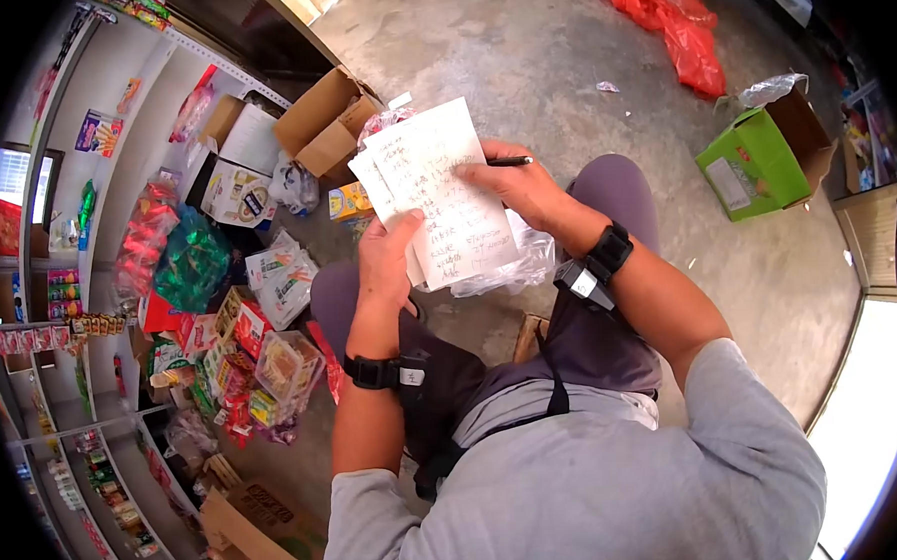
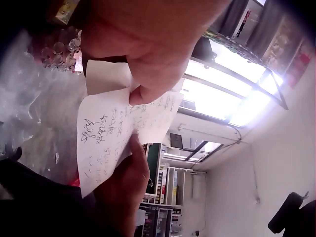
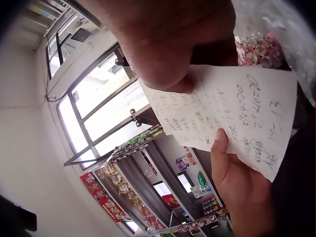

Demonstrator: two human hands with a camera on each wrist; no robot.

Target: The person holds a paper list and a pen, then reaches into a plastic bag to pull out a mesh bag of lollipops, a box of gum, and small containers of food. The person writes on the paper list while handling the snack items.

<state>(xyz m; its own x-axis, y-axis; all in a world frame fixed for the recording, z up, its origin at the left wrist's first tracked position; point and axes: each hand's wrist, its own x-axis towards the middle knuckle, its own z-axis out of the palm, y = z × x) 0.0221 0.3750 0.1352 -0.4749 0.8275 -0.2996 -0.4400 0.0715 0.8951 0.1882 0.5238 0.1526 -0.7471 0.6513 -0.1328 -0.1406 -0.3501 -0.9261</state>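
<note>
Handwritten sheets of white paper point(image 1: 455, 210) are held above the lap, one overlapping another at the left. My left hand point(image 1: 382, 258) pinches their left edge, thumb on top. At the upper right edge my right hand point(image 1: 525, 187) grips the paper with its thumb on the writing, and a black pen point(image 1: 509, 161) sticks out from that hand. In the left wrist view the paper point(image 2: 106, 123) lies between the left hand point(image 2: 143, 44) and the right hand point(image 2: 126, 190). The right wrist view shows the writing on the paper point(image 3: 237, 108) close up.
Snack packets and a plastic tub point(image 1: 290, 365) are piled at the left beside shelves point(image 1: 114, 194). An open cardboard box point(image 1: 326, 120) stands ahead, a green box point(image 1: 759, 161) at the right. Red plastic bags point(image 1: 673, 30) lie on the floor, and clear plastic point(image 1: 528, 257) sits beneath the paper.
</note>
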